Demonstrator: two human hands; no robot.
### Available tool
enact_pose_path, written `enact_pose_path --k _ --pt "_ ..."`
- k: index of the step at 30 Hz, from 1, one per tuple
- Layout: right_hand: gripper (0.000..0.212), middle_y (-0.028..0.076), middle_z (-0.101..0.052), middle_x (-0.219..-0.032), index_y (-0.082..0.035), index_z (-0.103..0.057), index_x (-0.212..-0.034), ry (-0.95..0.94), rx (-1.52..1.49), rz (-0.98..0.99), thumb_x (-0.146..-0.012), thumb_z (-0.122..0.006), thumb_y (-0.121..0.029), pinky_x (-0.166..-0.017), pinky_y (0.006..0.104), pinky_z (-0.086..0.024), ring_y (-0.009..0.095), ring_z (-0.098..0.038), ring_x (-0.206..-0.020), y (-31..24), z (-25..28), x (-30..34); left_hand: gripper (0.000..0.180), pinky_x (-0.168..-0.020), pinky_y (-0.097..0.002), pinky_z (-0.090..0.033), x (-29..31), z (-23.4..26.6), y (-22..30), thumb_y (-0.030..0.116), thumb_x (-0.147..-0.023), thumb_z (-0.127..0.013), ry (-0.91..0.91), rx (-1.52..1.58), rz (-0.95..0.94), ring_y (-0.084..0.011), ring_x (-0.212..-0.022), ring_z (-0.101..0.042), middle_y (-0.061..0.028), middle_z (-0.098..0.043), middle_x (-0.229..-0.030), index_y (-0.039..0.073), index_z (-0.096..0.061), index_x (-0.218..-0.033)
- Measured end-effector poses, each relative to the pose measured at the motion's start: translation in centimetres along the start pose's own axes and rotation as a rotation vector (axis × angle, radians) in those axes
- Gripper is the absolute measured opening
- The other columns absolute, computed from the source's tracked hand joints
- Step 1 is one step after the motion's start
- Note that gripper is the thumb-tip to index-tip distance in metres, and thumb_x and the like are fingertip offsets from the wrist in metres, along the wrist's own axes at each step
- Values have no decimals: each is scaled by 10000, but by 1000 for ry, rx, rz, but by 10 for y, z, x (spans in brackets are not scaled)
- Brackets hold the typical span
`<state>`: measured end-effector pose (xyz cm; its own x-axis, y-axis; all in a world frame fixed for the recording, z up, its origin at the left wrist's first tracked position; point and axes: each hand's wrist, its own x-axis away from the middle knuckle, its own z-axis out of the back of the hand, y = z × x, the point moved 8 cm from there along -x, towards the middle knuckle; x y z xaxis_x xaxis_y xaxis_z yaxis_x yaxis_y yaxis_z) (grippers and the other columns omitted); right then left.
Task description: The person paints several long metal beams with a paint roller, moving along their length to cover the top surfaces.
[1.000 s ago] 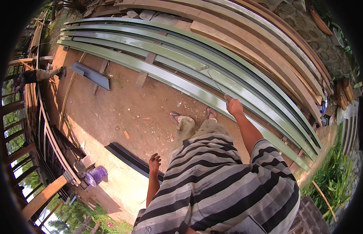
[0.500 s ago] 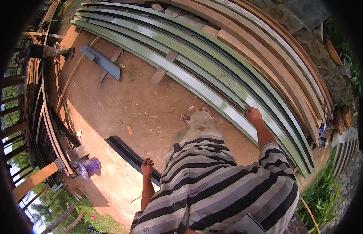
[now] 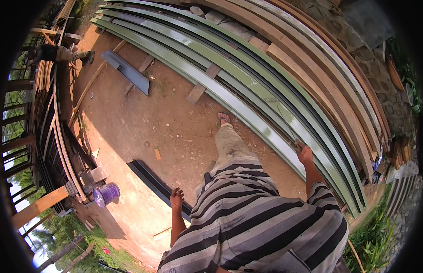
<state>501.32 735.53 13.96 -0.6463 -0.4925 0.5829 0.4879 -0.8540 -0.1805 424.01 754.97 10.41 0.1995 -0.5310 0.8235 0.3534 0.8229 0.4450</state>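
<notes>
My right hand (image 3: pixel 304 152) is closed around a slim, dark rod-like thing (image 3: pixel 286 122), whose kind I cannot make out. It points away from me over the long green metal beams (image 3: pixel 248 95), which lie side by side with glossy, wet-looking patches on top. Low on the left, my left hand (image 3: pixel 177 199) hangs with loosely bent fingers apart and nothing visible in it. In the picture it appears beside a dark metal channel (image 3: pixel 150 182) lying on the ground.
Wooden planks (image 3: pixel 311 68) lie beyond the beams. A short grey metal piece (image 3: pixel 126 72) rests on wood at the upper left. A purple spool (image 3: pixel 106 194) stands by stacked timber at left. Another person (image 3: pixel 61 53) bends over at far left. Dirt ground (image 3: pixel 129 118) has scattered chips.
I have stepped forward, with one sandalled foot now ahead. My right hand has shifted slightly right and nearer with the rod-like thing. My left hand still hangs low.
</notes>
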Motion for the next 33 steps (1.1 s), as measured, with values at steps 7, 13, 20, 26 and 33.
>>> enact_pose_path --k 7,13,20,26,33 --pt "579 180 -698 -1278 -332 -567 -1484 -77 27 41 -930 -682 -212 -1017 466 -545 417 -670 -1126 -39 -9 -51 366 -712 -358 -497 -21 4 2 202 -1026 -594 -62 22 122 -167 -900 -673 -54 -698 -1119 103 -593 -1379" --pt "571 215 -721 -1183 -372 -528 -1503 60 70 92 -960 -648 -244 -991 504 -554 435 -682 -1074 -148 -22 -165 391 -721 -317 -482 -76 -15 128 208 -1026 -580 -157 -95 27 -164 -871 -662 -55 -692 -1112 78 -572 -1394" --pt "555 188 -726 -1171 -400 -522 -1498 -11 -30 -5 -972 -645 -274 -977 512 -558 411 -688 -1082 -118 -10 -105 433 -834 -353 -517 -86 -74 322 204 -1032 -536 -106 -223 -213 -220 -1088 -663 -123 -676 -1304 69 -551 -1443" --pt "553 223 -727 -1064 -343 -611 -1434 119 -74 -109 -897 -694 -241 -885 514 -573 446 -691 -989 48 16 12 436 -874 -384 -520 -110 -130 362 218 -1030 -539 -260 -420 -202 -244 -1117 -665 -128 -677 -1298 92 -561 -1446" --pt "482 234 -727 -1115 -224 -679 -1356 156 -48 -176 -876 -705 -243 -928 518 -553 441 -686 -1014 149 -3 25 452 -856 -400 -517 -135 -123 399 238 -998 -573 -279 -614 -196 -248 -1106 -670 -111 -689 -1261 98 -580 -1427"
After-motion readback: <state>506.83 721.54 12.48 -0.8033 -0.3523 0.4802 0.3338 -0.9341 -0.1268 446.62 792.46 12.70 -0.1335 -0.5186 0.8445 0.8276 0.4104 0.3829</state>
